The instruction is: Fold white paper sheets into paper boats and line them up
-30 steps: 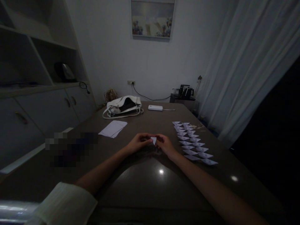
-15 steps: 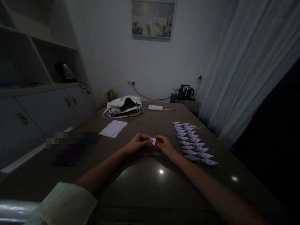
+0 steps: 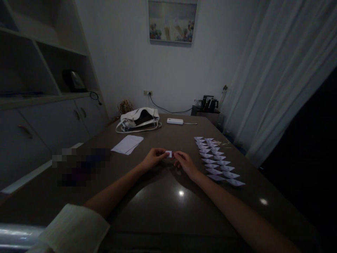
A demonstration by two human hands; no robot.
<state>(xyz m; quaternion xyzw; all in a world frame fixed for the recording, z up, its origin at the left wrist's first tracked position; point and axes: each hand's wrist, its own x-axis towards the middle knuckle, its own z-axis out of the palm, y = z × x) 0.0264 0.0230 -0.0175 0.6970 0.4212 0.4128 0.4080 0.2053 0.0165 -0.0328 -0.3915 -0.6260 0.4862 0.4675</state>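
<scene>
My left hand [image 3: 154, 159] and my right hand [image 3: 184, 162] meet over the dark table [image 3: 168, 203], both pinching a small folded piece of white paper [image 3: 169, 154] between their fingertips. The paper sits just above the tabletop. To the right of my right hand lie two rows of several folded paper boats [image 3: 217, 160]. A small stack of white paper sheets [image 3: 127, 144] lies beyond my left hand.
A white handbag [image 3: 138, 118] and a white power bank [image 3: 174, 121] with a cable lie at the table's far end. Cabinets and shelves [image 3: 47, 105] line the left wall. A kettle [image 3: 209, 103] stands on a side table; curtains [image 3: 273, 80] hang on the right.
The paper showed as a small triangle a second ago; now it shows as a smaller squarish piece. Both hands have shifted slightly away from me, still pinching it.
</scene>
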